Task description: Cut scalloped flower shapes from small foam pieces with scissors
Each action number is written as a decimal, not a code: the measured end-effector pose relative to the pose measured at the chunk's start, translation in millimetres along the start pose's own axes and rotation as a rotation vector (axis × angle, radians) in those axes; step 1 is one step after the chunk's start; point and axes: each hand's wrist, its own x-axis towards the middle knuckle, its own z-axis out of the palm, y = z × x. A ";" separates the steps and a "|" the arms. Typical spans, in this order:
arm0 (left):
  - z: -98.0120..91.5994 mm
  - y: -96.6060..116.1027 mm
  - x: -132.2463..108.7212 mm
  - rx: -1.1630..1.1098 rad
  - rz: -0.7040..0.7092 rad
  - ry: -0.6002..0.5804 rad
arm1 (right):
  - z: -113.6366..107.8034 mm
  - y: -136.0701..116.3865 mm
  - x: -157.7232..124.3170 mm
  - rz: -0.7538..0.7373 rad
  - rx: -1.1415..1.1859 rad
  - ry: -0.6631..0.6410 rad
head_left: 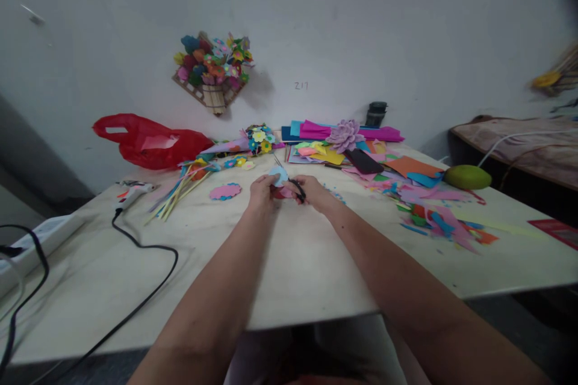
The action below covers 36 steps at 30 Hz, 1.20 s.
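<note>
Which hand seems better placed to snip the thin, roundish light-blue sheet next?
Probably the right hand: it holds the black-handled metal scissors, right beside the thin, roundish light-blue sheet. The left hand is occupied gripping that sheet.

Light: I'm working in dim, greyish light | Shadow: the flower basket [214,72] is casting one rightward on the wall [361,24] | Focus: my left hand [262,190] and right hand [309,187] are looking soft, the yellow flower [546,80] is blurring | Edges: forearms [228,271] are stretching, upper right corner is showing black
</note>
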 end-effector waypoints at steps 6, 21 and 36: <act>-4.0 0.9 2.2 0.008 -0.005 -0.030 | 0.2 4.1 5.4 -0.001 -0.017 0.014; -15.1 7.4 1.4 0.187 -0.040 -0.154 | -25.5 23.8 27.6 -0.044 -0.185 0.249; -23.2 1.3 1.1 0.382 -0.115 -0.455 | -30.2 7.8 14.6 -0.052 0.169 0.122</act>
